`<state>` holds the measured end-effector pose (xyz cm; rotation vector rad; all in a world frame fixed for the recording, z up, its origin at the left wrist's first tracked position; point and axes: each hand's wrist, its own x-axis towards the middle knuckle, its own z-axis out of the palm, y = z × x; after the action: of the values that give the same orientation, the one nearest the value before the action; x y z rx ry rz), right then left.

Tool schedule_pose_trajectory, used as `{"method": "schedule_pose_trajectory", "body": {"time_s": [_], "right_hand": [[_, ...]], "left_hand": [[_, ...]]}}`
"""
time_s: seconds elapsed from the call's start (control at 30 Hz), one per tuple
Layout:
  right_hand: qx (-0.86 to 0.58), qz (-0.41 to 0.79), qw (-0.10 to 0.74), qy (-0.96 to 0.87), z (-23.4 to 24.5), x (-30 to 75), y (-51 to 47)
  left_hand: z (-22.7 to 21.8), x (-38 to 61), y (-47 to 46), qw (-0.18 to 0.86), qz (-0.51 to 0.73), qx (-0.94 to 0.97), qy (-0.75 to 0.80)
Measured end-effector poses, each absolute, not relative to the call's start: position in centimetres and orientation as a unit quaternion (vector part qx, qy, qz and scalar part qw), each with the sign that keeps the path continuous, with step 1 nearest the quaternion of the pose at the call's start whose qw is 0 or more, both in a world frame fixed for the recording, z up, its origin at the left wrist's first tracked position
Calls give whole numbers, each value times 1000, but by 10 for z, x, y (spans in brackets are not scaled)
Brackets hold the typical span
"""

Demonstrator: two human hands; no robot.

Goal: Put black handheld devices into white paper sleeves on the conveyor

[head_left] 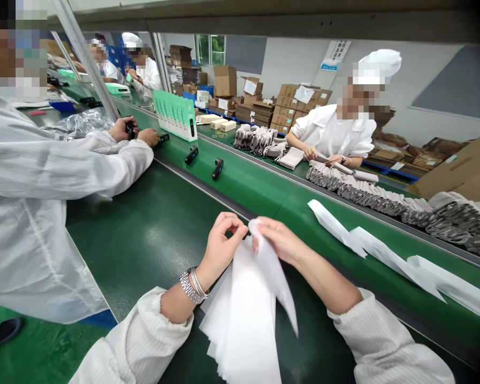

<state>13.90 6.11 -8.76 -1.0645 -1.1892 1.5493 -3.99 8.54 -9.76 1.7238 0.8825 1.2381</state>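
Note:
My left hand (221, 242) pinches the top edge of a stack of thin white sleeves (242, 320) that lies on the dark green table (144, 234) in front of me. My right hand (278, 240) pinches one sleeve at its top and peels it away from the stack, so it hangs curled to the right. A silver bracelet sits on my left wrist. Both hands meet close to the near edge of the green conveyor belt (264, 186).
White sleeves (388, 256) lie in a row on the belt to the right. Black devices (217, 168) ride the belt further left. A co-worker's arm (84, 160) reaches across at left. Another person (336, 133) works opposite behind grey pouches (384, 197). Green boxes (176, 114) stand beyond.

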Motion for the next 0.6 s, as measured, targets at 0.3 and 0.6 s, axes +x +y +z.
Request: {"method": "schedule_pose_trajectory", "body": {"time_s": [0.3,0.6], "right_hand": [[-668,-52,415,-616,-83,220,122],[-637,116,253,-719,-140,156,98]], "left_hand": [[-119,-43,101,362,420,726,407],[-121,-46,103,347,386,757,396]]}}
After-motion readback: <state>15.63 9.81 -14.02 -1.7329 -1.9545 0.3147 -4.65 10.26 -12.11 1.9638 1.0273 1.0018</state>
